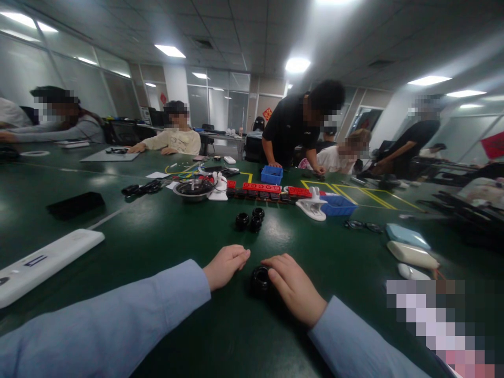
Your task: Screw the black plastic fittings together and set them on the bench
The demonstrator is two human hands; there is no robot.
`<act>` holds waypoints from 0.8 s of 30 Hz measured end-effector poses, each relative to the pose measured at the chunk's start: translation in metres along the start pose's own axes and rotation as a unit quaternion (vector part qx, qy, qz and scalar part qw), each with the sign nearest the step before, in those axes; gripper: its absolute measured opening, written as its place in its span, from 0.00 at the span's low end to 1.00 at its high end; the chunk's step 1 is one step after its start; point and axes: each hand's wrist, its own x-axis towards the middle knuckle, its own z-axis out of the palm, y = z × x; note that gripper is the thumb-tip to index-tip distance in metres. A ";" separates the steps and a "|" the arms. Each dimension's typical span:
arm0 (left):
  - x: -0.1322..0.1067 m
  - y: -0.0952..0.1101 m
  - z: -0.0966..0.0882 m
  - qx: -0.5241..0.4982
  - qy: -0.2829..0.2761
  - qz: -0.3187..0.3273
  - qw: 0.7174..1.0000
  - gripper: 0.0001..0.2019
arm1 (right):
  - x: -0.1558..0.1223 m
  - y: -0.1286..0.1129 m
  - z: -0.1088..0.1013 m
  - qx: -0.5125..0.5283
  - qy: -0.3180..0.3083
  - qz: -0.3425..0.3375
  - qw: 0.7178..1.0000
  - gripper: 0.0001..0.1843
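On the green table in front of me, my right hand (296, 287) rests against a glossy black ring-shaped piece (260, 283). Its fingers curve over the far right side and the thumb lies along the near right side; the ring's hole faces up. To the left of it, apart from the ring, is my left hand (226, 266), with fingers stretched forward and nothing visible in it; its palm side is hidden. Beyond both hands stands a small cluster of similar black ring-shaped pieces (243, 221).
A row of red-topped parts (262, 188) crosses the table between white clamps (313, 205), near a blue bin (340, 205). A metal bowl (192, 190) holds dark items. At left lies a white power-strip-like device (51, 262); cases (412, 254) lie right. Several people surround the table.
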 end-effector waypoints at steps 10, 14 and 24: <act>-0.004 -0.002 0.002 -0.051 -0.019 -0.021 0.998 0.20 | 0.000 0.001 0.000 0.008 -0.009 0.005 1.000 0.20; -0.003 -0.002 0.001 -0.065 0.015 -0.010 0.998 0.21 | 0.000 0.000 0.000 0.011 -0.006 0.006 1.000 0.22; -0.001 -0.005 -0.001 0.007 0.060 0.020 0.998 0.19 | 0.000 0.002 0.001 0.013 -0.007 0.005 1.000 0.21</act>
